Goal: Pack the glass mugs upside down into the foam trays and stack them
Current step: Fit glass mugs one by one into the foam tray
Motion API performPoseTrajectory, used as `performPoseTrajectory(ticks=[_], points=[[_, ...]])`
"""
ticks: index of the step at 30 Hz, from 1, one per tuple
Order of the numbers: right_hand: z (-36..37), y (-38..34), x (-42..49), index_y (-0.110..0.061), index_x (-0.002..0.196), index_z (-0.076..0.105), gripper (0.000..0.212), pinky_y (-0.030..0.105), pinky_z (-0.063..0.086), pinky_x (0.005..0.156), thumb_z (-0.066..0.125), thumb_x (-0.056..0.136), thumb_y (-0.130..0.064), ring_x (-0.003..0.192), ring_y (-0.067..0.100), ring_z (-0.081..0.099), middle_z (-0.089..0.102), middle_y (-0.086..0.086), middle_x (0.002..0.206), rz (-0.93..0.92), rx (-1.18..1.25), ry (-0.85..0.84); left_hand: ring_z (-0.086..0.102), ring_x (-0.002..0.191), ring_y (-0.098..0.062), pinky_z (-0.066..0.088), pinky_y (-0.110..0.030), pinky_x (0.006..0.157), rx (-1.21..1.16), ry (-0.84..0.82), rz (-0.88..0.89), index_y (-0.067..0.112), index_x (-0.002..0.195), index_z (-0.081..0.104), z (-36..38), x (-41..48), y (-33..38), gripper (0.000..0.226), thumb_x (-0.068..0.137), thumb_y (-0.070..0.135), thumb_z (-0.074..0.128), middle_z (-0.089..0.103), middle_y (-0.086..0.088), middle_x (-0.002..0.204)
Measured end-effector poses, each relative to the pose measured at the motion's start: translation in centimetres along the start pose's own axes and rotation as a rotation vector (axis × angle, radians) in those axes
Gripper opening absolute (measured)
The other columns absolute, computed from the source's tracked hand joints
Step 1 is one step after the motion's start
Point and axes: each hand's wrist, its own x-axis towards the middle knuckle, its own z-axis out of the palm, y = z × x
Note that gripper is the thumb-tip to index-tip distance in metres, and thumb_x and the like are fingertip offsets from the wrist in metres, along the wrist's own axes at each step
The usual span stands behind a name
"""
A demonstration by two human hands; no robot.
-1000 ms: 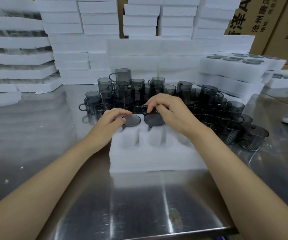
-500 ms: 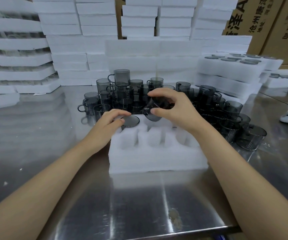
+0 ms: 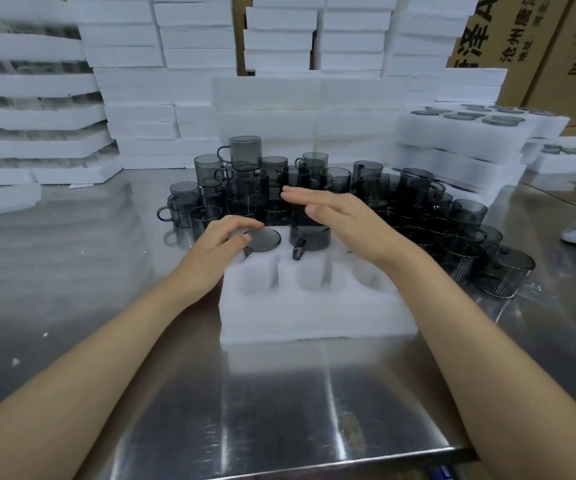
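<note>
left hand (image 3: 215, 245) curled on seated mug (image 3: 263, 239), steadying foam tray (image 3: 314, 315); right hand (image 3: 343, 213) flat open above second mug (image 3: 309, 234), likely to press it.

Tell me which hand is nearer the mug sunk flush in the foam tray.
Left. The left hand pinches that flush mug; the right hand hovers open above the neighbouring raised mug.

left hand (image 3: 222, 245) curled, pinching; right hand (image 3: 343, 216) raised flat, fingers straight.
</note>
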Motion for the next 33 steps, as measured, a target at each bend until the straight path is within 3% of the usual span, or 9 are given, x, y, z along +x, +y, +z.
performPoseTrajectory(ticks=[4,7,12,16,20,23,25,28,33], points=[[1.0,0.7,0.1,-0.027,0.147,0.033,0.043,0.025,0.006,0.120,0.034,0.104,-0.029,0.145,0.002,0.009,0.022,-0.016,0.156,0.068,-0.302,-0.164,0.044,0.123,-0.007,0.031,-0.024,0.107,-0.018,0.158,0.066,0.029,0.116,0.058,0.3,0.1,0.0,0.031,0.102,0.012,0.037,0.052,0.017,0.119],[1.3,1.2,0.2,-0.033,0.151,0.017,0.048,0.032,-0.005,0.120,0.022,0.104,-0.041,0.146,0.003,-0.005,0.005,-0.021,0.158,0.136,-0.462,-0.328,0.045,0.120,-0.021,0.035,-0.027,0.101,0.192,0.373,0.091,0.011,0.120,0.060,-1.1,0.7,-1.2,0.034,0.093,-0.004,0.047,0.053,0.000,0.123],[1.6,1.4,0.3,-0.037,0.152,0.009,0.054,0.033,-0.010,0.119,0.016,0.100,-0.052,0.145,0.002,-0.008,-0.001,-0.026,0.156,0.176,-0.533,-0.358,0.030,0.130,-0.032,0.024,-0.036,0.105,0.550,0.455,-0.153,0.013,0.136,0.053,-3.9,1.3,-4.6,0.049,0.087,0.005,0.056,0.045,-0.006,0.142],[1.8,1.4,0.1,-0.037,0.151,0.015,0.058,0.032,-0.007,0.119,0.020,0.097,-0.058,0.146,0.002,-0.001,0.005,-0.026,0.157,0.166,-0.530,-0.321,0.023,0.135,-0.026,0.019,-0.042,0.105,0.676,0.376,-0.123,0.021,0.119,0.064,-3.6,1.6,-5.5,0.028,0.091,0.018,0.058,0.039,0.000,0.149],[1.9,1.2,0.2,-0.033,0.148,0.031,0.053,0.034,0.003,0.120,0.022,0.100,-0.053,0.145,0.004,0.013,0.021,-0.022,0.155,0.164,-0.412,-0.227,0.033,0.131,-0.031,0.026,-0.042,0.108,0.602,0.337,-0.026,0.007,0.100,0.064,-3.3,1.3,-4.8,0.010,0.091,0.008,0.060,0.037,-0.012,0.144],[1.8,0.6,0.0,-0.026,0.142,0.045,0.047,0.012,0.021,0.110,0.029,0.102,-0.046,0.136,-0.002,0.032,0.040,-0.014,0.148,0.142,-0.124,-0.014,0.048,0.117,-0.022,0.042,-0.031,0.102,0.422,0.548,0.124,0.000,0.097,0.061,-3.6,1.1,-2.3,0.008,0.091,-0.003,0.056,0.031,-0.020,0.142],[1.4,0.0,0.0,-0.023,0.137,0.052,0.041,0.003,0.027,0.100,0.032,0.104,-0.037,0.127,-0.004,0.041,0.050,-0.011,0.141,0.074,-0.055,0.159,0.043,0.123,-0.023,0.037,-0.024,0.106,0.353,0.739,0.256,0.002,0.097,0.062,-3.8,0.9,-0.3,0.007,0.093,0.002,0.056,0.027,-0.021,0.140],[1.1,-0.3,0.1,-0.016,0.130,0.058,0.035,0.011,0.037,0.098,0.037,0.104,-0.024,0.119,0.004,0.054,0.061,-0.006,0.127,-0.017,-0.074,0.326,0.032,0.134,-0.027,0.030,-0.033,0.114,0.284,0.784,0.386,0.003,0.094,0.064,-3.2,0.6,1.5,0.007,0.094,0.006,0.058,0.024,-0.018,0.139],[1.6,-0.5,0.0,-0.018,0.130,0.057,0.035,0.023,0.049,0.089,0.050,0.097,-0.010,0.104,0.006,0.060,0.062,-0.008,0.122,-0.079,-0.043,0.296,0.039,0.132,-0.023,0.041,-0.045,0.106,0.177,0.569,0.406,0.004,0.095,0.068,-1.2,-0.1,3.2,0.009,0.091,0.002,0.061,0.031,-0.011,0.140]])
